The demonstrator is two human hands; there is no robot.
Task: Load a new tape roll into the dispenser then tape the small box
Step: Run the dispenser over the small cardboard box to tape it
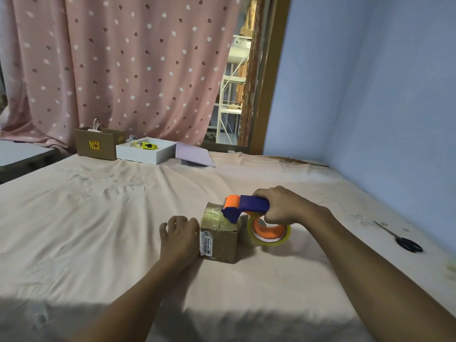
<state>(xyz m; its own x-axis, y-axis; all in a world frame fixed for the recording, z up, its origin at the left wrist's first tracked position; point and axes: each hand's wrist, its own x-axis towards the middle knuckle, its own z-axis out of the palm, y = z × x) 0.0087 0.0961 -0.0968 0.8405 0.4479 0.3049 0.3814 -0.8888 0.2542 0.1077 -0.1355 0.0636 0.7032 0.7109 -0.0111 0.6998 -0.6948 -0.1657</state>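
Observation:
A small brown cardboard box [222,245] with a white label on its left face sits on the pink bedsheet, its top covered in clear tape. My right hand [278,206] grips the blue handle of the tape dispenser [246,206], whose orange roller and blue nose rest on the box top. A clear tape roll [269,233] on an orange hub hangs in the dispenser at the box's right side. My left hand [180,235] presses flat against the box's left side, fingers curled over the sheet.
Black-handled scissors [401,236] lie at the right near the blue wall. At the bed's far edge stand a brown carton [97,146], a white tray [145,151] holding a yellow item, and a lilac lid [195,154]. A pink dotted curtain hangs behind.

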